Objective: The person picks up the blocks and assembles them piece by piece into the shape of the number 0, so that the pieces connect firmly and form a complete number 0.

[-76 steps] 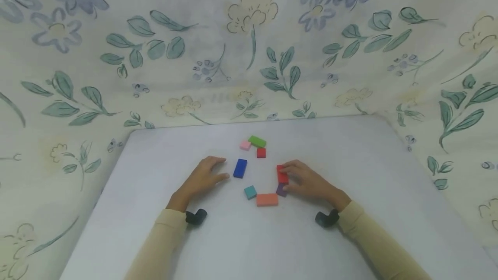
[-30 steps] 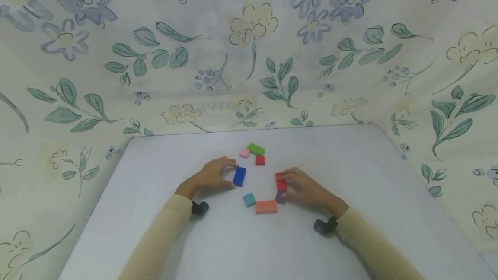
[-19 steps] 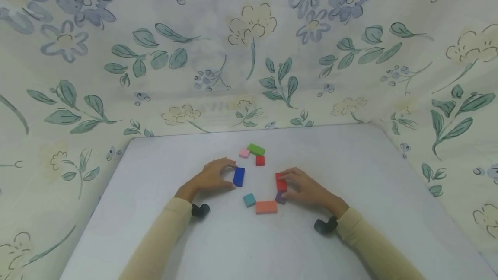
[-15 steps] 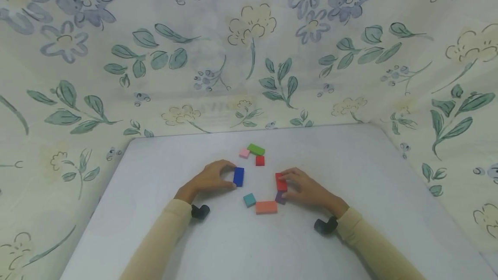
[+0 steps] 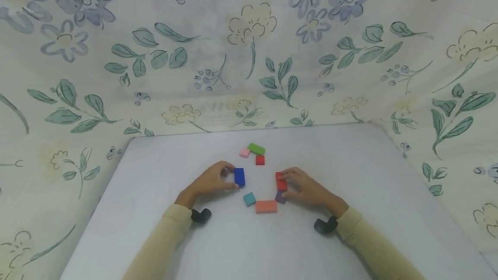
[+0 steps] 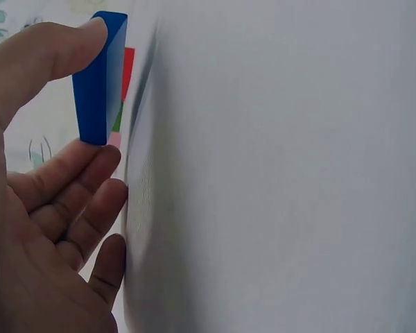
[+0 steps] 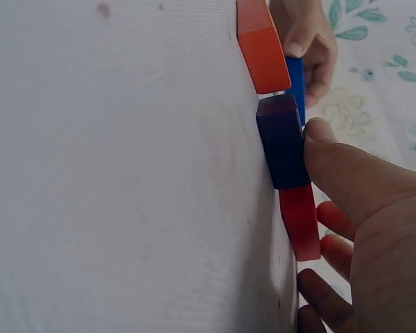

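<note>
My left hand (image 5: 210, 179) pinches the blue rectangular block (image 5: 239, 177) by its two ends. The left wrist view shows the thumb on one end of that block (image 6: 91, 104) and a fingertip on the other, with the remaining fingers loosely bent. Across from it, my right hand (image 5: 305, 188) rests at the long red block (image 5: 280, 186) and the purple block (image 5: 279, 198), which touch end to end. Its thumb lies against the purple block (image 7: 284, 146) in the right wrist view; its fingers are at the red block (image 7: 300, 225).
An orange block (image 5: 266, 207) adjoins the purple block, with a teal block (image 5: 250, 199) at its left end. Farther back lie a small red block (image 5: 260, 160), a green block (image 5: 256, 149) and a pink block (image 5: 244, 153). Floral cloth (image 5: 249, 72) surrounds the white table (image 5: 334, 150).
My left hand has come right to the blue block and taken hold of it. The block has turned from slanted to nearly straight. My right hand has stayed at the red and purple blocks.
</note>
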Available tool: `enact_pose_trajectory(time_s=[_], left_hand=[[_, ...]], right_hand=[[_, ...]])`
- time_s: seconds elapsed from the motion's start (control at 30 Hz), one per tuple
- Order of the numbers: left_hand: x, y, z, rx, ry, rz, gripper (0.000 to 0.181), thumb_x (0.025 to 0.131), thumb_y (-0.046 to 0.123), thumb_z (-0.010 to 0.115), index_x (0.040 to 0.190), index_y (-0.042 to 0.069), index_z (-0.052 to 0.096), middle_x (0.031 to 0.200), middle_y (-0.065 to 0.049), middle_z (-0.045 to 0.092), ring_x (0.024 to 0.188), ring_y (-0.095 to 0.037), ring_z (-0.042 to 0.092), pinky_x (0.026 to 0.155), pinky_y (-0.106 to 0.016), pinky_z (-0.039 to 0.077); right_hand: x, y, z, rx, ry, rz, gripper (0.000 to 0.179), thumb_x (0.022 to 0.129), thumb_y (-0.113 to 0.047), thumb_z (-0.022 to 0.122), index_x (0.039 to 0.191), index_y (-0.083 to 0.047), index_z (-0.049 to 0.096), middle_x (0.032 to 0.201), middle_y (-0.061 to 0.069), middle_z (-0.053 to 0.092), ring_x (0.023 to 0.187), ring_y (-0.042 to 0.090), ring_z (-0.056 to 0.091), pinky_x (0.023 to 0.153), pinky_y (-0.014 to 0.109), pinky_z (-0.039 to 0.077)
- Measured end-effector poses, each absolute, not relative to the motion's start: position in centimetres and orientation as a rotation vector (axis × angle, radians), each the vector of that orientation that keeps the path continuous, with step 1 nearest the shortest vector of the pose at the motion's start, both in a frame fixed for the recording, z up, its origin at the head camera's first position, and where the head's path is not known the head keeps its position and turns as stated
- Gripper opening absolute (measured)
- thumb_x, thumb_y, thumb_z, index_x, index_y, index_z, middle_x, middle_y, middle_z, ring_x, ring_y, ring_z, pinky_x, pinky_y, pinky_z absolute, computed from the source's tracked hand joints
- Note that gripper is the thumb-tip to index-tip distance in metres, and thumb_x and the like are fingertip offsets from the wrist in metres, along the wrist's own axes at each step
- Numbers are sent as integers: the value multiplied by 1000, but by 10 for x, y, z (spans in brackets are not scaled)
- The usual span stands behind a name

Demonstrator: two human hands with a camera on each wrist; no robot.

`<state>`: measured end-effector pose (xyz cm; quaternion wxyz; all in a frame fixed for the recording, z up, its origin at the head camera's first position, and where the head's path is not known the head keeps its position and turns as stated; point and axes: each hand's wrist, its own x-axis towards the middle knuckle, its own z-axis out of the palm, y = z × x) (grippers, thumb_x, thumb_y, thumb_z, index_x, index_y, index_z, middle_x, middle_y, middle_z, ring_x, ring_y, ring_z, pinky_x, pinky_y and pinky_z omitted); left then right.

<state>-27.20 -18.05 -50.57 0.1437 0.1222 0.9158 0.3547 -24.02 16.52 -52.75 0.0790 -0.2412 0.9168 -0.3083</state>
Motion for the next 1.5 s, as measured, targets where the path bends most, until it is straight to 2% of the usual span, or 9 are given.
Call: enact_pose_trajectory(time_s=[0.47,0.77,1.17,1.5], left_hand=[[-266,-172,-512,420,2663,1028,65,76,41,83,132,19,58,132,-2,61,128,-27,54,108,-53,44],[-263,-166,-515,482,2720,959,65,79,42,81,134,18,57,135,-1,60,133,-26,48,117,-58,29],[-260,-162,-518,522,2754,915,64,80,43,79,135,21,57,136,2,60,134,-23,47,114,-54,31],[-260,-163,-517,582,2763,869,65,79,42,80,135,20,57,140,0,58,137,-26,44,111,-52,31]], right_hand=[[-241,166,-528,-741,2725,-956,49,88,-35,75,133,-28,59,144,-8,50,140,17,44,110,42,46],[-240,166,-528,-751,2724,-970,48,88,-34,75,133,-27,59,144,-8,50,140,18,44,110,43,46],[-239,167,-528,-739,2724,-968,49,88,-35,75,133,-27,59,144,-7,50,140,18,44,110,43,46],[-239,165,-528,-713,2739,-944,48,88,-35,76,133,-28,60,144,-8,50,140,17,44,110,42,46]])
